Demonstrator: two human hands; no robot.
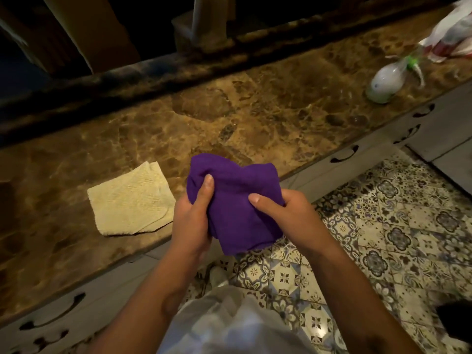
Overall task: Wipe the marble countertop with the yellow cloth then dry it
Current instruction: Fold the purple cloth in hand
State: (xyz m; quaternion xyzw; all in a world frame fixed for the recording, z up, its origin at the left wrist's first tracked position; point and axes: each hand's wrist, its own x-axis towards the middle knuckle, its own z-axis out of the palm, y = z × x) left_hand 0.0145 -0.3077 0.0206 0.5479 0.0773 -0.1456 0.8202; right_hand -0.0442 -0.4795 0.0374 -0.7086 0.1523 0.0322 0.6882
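A brown marble countertop (268, 108) runs diagonally across the view. A pale yellow cloth (130, 200) lies folded flat on it near the front edge, left of my hands. Both hands hold a purple cloth (235, 200) bunched up in the air over the counter's front edge. My left hand (192, 213) grips its left side with the thumb on top. My right hand (283, 209) grips its right side, thumb pressed onto the fabric.
A spray bottle (388, 80) lies on its side at the counter's far right, next to a plastic bag (452, 31). Grey drawers with dark handles (344, 154) run below the counter. Patterned floor tiles (383, 226) lie at the right.
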